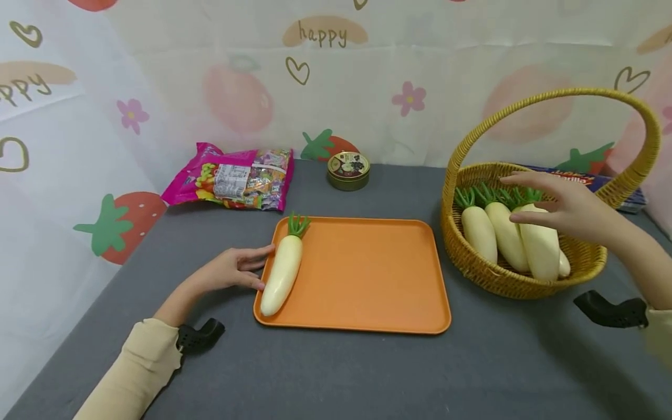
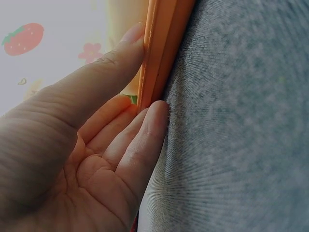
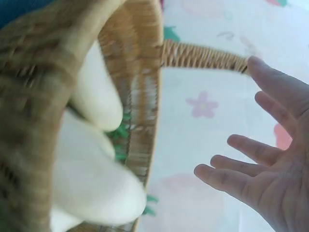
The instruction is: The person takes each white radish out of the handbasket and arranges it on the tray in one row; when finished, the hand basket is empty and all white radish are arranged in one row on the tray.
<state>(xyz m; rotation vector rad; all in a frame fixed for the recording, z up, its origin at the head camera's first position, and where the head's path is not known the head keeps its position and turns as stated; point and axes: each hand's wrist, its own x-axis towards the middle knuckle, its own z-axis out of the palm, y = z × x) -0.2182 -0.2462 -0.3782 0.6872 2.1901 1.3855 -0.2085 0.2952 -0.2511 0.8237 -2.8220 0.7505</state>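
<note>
Probably firm and slippery, the radishes (image 1: 508,236) in the basket (image 1: 488,280) want gripping mid-body; my right hand (image 1: 564,208) spreads empty near them, my left hand (image 1: 231,269), loosely spread, touches the tray (image 1: 367,274).

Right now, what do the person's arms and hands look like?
The left sleeve is beige and creased; the right sleeve, partly visible, is beige. Beside each sits a curved black piece. The left hand and right hand are ungloved.
</note>
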